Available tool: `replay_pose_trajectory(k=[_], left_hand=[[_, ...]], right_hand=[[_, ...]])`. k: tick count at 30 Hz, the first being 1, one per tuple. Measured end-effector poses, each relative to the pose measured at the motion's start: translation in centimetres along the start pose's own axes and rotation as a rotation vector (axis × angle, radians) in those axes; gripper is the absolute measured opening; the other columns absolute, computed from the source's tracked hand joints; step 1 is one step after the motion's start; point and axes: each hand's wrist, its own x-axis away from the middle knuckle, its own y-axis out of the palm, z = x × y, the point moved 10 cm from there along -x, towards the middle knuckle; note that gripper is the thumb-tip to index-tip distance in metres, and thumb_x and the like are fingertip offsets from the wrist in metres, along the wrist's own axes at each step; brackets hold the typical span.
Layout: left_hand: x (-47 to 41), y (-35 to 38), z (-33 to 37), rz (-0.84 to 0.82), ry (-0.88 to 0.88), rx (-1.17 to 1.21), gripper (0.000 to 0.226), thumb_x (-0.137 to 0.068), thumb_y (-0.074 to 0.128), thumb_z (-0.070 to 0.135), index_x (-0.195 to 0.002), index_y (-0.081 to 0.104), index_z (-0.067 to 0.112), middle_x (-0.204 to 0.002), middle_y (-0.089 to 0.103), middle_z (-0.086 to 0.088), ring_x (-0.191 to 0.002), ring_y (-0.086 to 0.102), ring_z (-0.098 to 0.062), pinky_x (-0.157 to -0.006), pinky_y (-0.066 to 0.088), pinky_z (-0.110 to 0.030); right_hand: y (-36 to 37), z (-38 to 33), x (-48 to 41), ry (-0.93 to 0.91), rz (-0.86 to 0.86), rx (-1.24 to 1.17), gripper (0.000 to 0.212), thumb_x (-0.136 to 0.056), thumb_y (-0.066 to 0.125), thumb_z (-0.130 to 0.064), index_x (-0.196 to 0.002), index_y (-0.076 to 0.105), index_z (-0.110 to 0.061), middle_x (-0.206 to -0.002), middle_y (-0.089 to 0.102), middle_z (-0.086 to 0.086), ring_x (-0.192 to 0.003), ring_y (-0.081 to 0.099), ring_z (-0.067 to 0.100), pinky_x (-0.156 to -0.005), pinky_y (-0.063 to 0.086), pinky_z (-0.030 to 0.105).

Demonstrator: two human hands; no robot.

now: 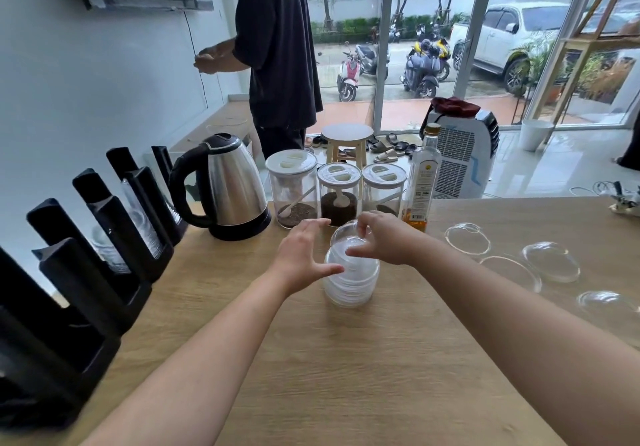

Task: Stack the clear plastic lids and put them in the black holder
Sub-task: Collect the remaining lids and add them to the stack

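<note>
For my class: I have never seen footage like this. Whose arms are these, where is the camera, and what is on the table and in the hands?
There is no machine here. One wide-angle camera sits on a person's head and looks forward and down, so the two bare arms reaching in from the bottom are the wearer's own.

The right hand pinches a clear plastic lid and holds it on top of a stack of lids that stands on the wooden table. The left hand is open beside the stack, thumb near its side.

Four loose lids lie on the table to the right. Along the left edge stands the black holder, with some clear items already in its slots. Behind the stack are a steel kettle, three lidded jars and a glass bottle. Another person stands near the window.
</note>
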Motion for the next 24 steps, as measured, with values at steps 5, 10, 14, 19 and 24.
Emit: replay_pose_trajectory(k=[5,10,14,19,24], left_hand=[[0.6,1.1,-1.2,-0.07,-0.053,-0.008,0.085,-0.066,0.079,0.044,-0.139,0.039,0.024,-0.141,0.046,0.004,-0.133,0.038,-0.014,-0.112,0.032,-0.04],[1.0,2.3,-2.3,-0.098,-0.089,0.02,0.073,-0.072,0.076,0.038,-0.136,0.043,0.026,-0.132,0.053,0.006,-0.127,0.044,-0.012,-0.109,0.035,-0.039],[1.0,2.7,-2.2,-0.092,-0.091,0.013,0.066,-0.077,0.072,0.038,-0.135,0.044,0.026,-0.131,0.054,0.006,-0.126,0.045,-0.013,-0.108,0.036,-0.039],[0.9,3.0,-2.3,-0.073,-0.103,0.01,0.06,-0.078,0.072,0.035,-0.132,0.047,0.025,-0.13,0.055,0.006,-0.124,0.046,-0.013,-0.106,0.038,-0.039],[0.9,2.8,-2.4,-0.079,-0.105,0.008,0.057,-0.078,0.072,0.032,-0.13,0.048,0.025,-0.128,0.056,0.006,-0.124,0.047,-0.013,-0.106,0.038,-0.039]], right_hand=[[1.4,-1.1,-0.4,-0.05,-0.019,0.049,0.038,-0.078,0.068,-0.046,-0.096,0.051,-0.018,-0.111,0.053,-0.001,-0.094,0.047,0.015,-0.077,0.038,0.026],[2.6,-0.7,-0.4,-0.021,-0.019,0.046,0.042,-0.077,0.07,-0.045,-0.098,0.042,-0.022,-0.115,0.055,0.001,-0.1,0.047,0.017,-0.081,0.041,0.03],[3.4,0.1,0.0,0.028,0.013,-0.011,0.055,-0.075,0.074,-0.043,-0.109,0.038,-0.02,-0.116,0.056,0.004,-0.099,0.05,0.018,-0.083,0.047,0.032],[4.1,0.5,0.1,0.038,0.022,-0.06,0.073,-0.075,0.073,-0.044,-0.133,0.032,-0.026,-0.134,0.052,0.005,-0.123,0.048,0.021,-0.1,0.043,0.036],[4.2,0.6,0.1,0.036,-0.003,-0.095,0.073,-0.078,0.069,-0.046,-0.138,0.032,-0.027,-0.142,0.046,0.003,-0.132,0.04,0.019,-0.106,0.036,0.036]])
